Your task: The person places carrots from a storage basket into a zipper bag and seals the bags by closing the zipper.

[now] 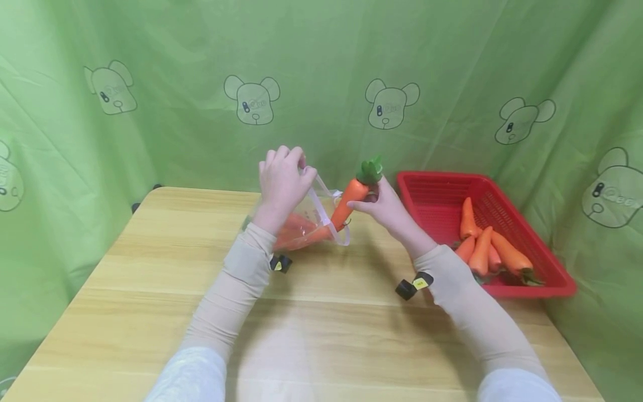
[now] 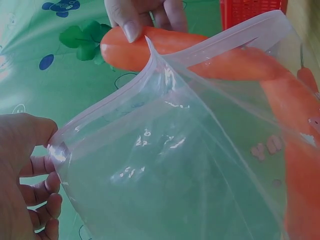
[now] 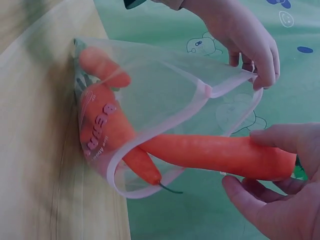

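Observation:
My left hand (image 1: 284,181) pinches the upper edge of a clear zip bag (image 2: 150,150) between thumb and forefinger, and the bag's mouth gapes toward the right. Inside the bag lie orange carrots (image 3: 107,117); one has its thin tip poking past the rim. My right hand (image 1: 384,204) grips a carrot (image 1: 351,195) near its green leafy top. In the right wrist view that carrot slants into the bag's mouth, its narrow end within, its thick end outside. Printed letters on the bag's side partly cover the carrots behind them.
A red plastic basket (image 1: 437,206) stands at the right on the wooden table (image 1: 301,335), with several carrots (image 1: 482,251) in its near right part. A green curtain (image 1: 321,134) with bear-like drawings hangs close behind the table's far edge and along the sides.

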`<action>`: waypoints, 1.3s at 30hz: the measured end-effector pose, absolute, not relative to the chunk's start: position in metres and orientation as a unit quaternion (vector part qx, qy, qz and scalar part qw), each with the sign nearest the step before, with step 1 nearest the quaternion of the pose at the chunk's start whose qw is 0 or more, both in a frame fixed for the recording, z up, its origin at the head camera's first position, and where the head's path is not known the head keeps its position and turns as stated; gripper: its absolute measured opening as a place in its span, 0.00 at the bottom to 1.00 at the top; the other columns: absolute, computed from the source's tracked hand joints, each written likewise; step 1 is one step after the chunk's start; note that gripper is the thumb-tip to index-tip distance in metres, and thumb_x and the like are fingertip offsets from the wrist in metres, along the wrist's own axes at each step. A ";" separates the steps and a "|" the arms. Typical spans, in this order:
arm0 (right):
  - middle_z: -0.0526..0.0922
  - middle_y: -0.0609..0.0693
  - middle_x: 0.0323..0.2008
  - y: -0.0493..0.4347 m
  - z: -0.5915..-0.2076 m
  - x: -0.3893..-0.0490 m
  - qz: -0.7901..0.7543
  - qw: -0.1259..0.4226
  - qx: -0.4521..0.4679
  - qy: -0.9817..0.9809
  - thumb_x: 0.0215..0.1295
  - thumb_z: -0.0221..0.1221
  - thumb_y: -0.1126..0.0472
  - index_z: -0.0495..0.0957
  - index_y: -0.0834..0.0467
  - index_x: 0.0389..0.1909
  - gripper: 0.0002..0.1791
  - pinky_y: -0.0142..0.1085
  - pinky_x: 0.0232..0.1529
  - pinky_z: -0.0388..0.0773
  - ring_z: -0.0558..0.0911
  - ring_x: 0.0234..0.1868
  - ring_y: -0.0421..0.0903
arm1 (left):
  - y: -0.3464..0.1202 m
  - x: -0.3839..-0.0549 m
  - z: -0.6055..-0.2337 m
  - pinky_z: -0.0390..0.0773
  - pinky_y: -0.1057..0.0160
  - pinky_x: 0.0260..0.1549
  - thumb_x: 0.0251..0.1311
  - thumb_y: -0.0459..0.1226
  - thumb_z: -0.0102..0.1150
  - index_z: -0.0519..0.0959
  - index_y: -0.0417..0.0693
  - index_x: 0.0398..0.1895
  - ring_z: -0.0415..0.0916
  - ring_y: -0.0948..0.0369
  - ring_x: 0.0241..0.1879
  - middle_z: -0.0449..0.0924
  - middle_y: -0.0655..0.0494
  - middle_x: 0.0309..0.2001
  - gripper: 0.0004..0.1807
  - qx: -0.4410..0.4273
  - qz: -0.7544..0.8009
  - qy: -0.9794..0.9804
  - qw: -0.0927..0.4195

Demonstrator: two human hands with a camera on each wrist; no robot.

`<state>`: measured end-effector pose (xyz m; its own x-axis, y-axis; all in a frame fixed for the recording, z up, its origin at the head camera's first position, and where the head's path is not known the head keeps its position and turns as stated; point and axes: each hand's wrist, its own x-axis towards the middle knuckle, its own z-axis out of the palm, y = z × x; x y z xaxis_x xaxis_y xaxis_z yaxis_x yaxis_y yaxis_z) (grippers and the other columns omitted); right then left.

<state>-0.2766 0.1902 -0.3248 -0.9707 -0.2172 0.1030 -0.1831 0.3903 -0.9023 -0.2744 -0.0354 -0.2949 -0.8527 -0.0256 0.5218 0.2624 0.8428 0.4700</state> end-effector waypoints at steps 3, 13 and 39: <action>0.75 0.62 0.58 0.193 -0.323 -0.275 -0.524 0.017 -0.118 0.843 0.59 0.64 0.63 0.61 0.61 0.65 0.35 0.44 0.51 0.80 0.80 0.51 0.54 | -0.035 -0.275 -0.295 0.66 0.57 0.41 0.56 0.44 0.59 0.74 0.52 0.31 0.66 0.56 0.40 0.74 0.56 0.35 0.07 -0.062 -0.271 -0.925 0.259; 0.79 0.66 0.52 0.203 -0.318 -0.275 -0.515 -0.009 -0.105 0.851 0.71 0.54 0.53 0.72 0.65 0.60 0.24 0.32 0.38 0.83 0.82 0.39 0.36 | -0.036 -0.275 -0.295 0.66 0.58 0.41 0.56 0.45 0.59 0.74 0.53 0.31 0.66 0.57 0.40 0.73 0.57 0.35 0.08 -0.061 -0.271 -0.926 0.255; 0.77 0.63 0.49 0.188 -0.324 -0.272 -0.614 0.029 -0.094 0.783 0.63 0.57 0.72 0.67 0.73 0.55 0.20 0.35 0.44 0.83 0.85 0.34 0.35 | -0.036 -0.274 -0.295 0.67 0.57 0.41 0.57 0.45 0.59 0.74 0.52 0.31 0.66 0.56 0.40 0.73 0.56 0.34 0.08 -0.064 -0.274 -0.923 0.263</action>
